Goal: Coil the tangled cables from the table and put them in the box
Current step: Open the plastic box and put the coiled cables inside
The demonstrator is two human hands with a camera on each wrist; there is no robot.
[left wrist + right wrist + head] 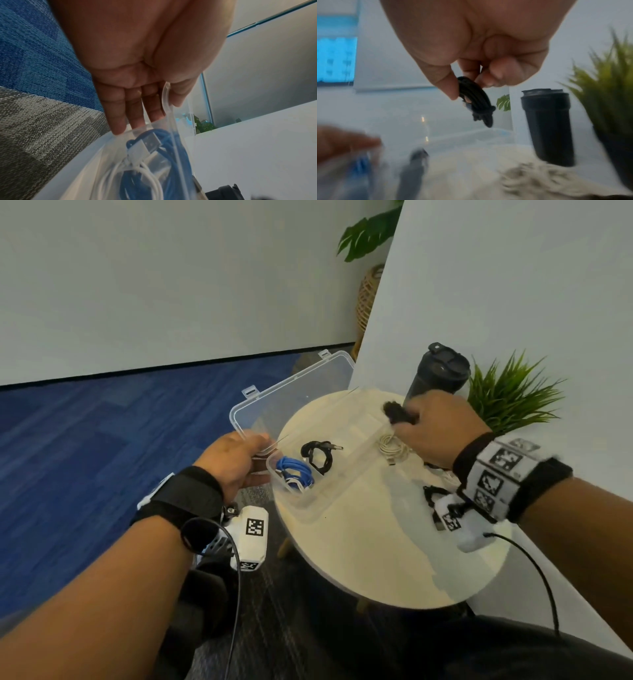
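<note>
So your right hand (432,429) pinched the coiled black cable (475,103) at center right, above the box (310,501), while your left hand (236,462) gripped its near corner at center left. I'd have lowered it in before letting go, beside the blue cable (294,472).

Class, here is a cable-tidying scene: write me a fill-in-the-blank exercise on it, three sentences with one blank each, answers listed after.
1. The right hand pinches a coiled cable whose colour is ____.
2. The left hand holds the edge of the clear plastic ____.
3. Inside the box, beside a black coil, a white cable lies with a ____ cable.

Missing words: black; box; blue
</note>
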